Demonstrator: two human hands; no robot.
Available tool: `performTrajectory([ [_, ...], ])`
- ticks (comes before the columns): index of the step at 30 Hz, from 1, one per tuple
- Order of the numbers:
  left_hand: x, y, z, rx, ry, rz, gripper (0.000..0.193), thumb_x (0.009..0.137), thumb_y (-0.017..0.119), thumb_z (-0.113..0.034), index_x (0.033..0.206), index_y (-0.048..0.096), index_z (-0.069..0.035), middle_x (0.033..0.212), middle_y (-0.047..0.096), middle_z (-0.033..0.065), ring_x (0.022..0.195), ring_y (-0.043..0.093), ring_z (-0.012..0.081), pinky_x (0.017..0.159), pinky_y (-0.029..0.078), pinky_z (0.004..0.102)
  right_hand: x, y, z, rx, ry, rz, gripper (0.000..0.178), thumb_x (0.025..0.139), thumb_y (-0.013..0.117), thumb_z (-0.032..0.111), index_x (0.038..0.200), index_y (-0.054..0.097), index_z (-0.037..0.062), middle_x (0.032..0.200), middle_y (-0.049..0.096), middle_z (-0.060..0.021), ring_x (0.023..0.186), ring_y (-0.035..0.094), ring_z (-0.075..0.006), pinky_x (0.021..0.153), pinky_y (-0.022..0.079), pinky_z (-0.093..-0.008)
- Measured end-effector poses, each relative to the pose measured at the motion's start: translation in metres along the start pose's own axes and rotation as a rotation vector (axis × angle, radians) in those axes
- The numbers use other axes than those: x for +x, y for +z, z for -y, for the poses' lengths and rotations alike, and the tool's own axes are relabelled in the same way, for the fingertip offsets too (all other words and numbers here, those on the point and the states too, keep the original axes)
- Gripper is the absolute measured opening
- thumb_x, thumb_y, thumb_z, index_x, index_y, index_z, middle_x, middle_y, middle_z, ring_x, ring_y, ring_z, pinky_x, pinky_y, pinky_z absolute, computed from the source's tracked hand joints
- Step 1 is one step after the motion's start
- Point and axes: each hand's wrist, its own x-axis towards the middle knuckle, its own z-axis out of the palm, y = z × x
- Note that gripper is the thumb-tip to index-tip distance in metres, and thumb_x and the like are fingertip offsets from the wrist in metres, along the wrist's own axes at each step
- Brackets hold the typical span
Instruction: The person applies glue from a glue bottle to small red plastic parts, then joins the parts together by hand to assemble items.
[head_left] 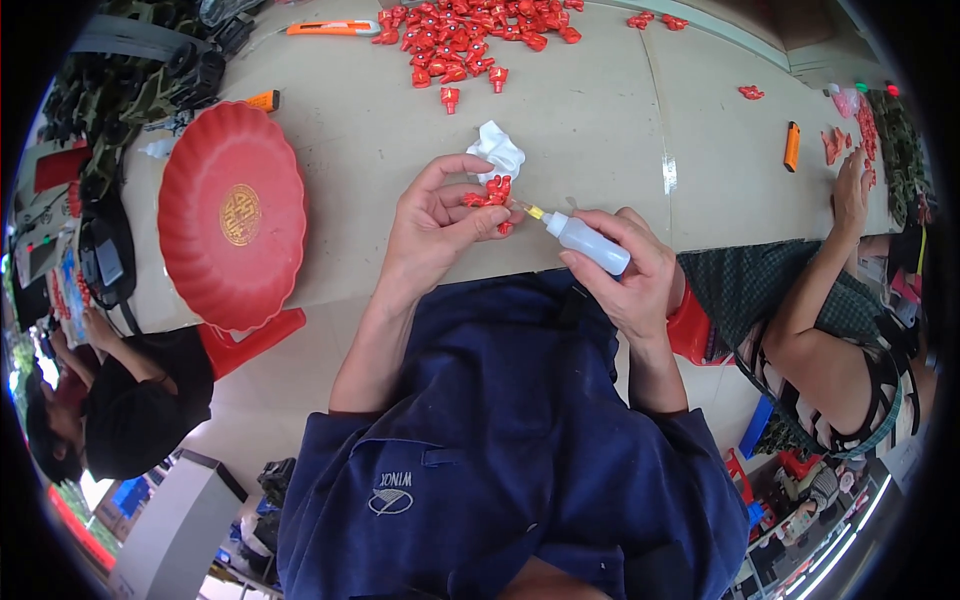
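Between the thumb and fingers of my left hand [435, 215] is a small red plastic figure [493, 195]. My right hand [633, 265] is wrapped round a translucent squeeze bottle [590, 242] with a yellow collar and a thin needle tip. That tip points left and meets the figure, or comes very near it; I cannot tell which. Just beyond my left fingers lies a crumpled white tissue [496, 150]. Farther off, a heap of small red plastic parts [470, 35] covers the far part of the table, with a couple of single pieces at its near edge.
A red scalloped tray [180, 200] stands at the left of the table [370, 120]. An orange cutter [333, 28] lies beside the heap, another orange cutter [792, 147] at the right. Dark green parts [130, 95] are piled far left. Other people sit on both sides, one reaching onto the table's right.
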Motion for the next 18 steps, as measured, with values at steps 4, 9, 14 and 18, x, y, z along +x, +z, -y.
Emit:
performTrajectory([
  [4, 0.0000, 0.0008, -0.0003, 0.005, -0.013, -0.004, 0.028, 0.080, 0.058, 0.004, 0.107, 0.048, 0.002, 0.092, 0.062, 0.0140, 0.086, 0.064, 0.0214, 0.073, 0.055, 0.0276, 0.0019, 0.0019, -0.0021, 0.001, -0.009, -0.016, 0.032, 0.063, 0.074, 0.005, 0.094, 0.064, 0.0000, 0.075, 0.063, -0.0078, 0.061, 0.052, -0.0148, 0.056, 0.042, -0.0249],
  [9, 0.0004, -0.0006, 0.0015, 0.000, -0.019, -0.010, 0.028, 0.080, 0.058, 0.005, 0.106, 0.049, 0.002, 0.092, 0.062, 0.0132, 0.085, 0.064, 0.0204, 0.073, 0.055, 0.0276, 0.0025, 0.0020, -0.0035, -0.024, -0.017, 0.014, 0.033, 0.063, 0.075, 0.005, 0.094, 0.065, -0.0003, 0.073, 0.063, -0.0077, 0.060, 0.051, -0.0145, 0.054, 0.041, -0.0249],
  [14, 0.0007, -0.0005, 0.0008, 0.001, -0.027, -0.012, 0.028, 0.080, 0.059, 0.005, 0.106, 0.049, 0.002, 0.093, 0.062, 0.0128, 0.085, 0.064, 0.0199, 0.073, 0.055, 0.0275, 0.0027, 0.0016, -0.0039, -0.029, -0.016, 0.024, 0.033, 0.063, 0.075, 0.006, 0.094, 0.065, -0.0003, 0.073, 0.064, -0.0078, 0.059, 0.051, -0.0146, 0.054, 0.041, -0.0251],
  [18, 0.0012, -0.0006, 0.0008, 0.002, -0.030, -0.007, 0.029, 0.080, 0.059, 0.005, 0.106, 0.049, 0.002, 0.092, 0.062, 0.0127, 0.085, 0.064, 0.0200, 0.072, 0.055, 0.0273, 0.0037, 0.0013, -0.0027, -0.032, -0.021, 0.028, 0.033, 0.063, 0.075, 0.006, 0.094, 0.065, -0.0005, 0.075, 0.064, -0.0084, 0.060, 0.052, -0.0149, 0.055, 0.042, -0.0252],
])
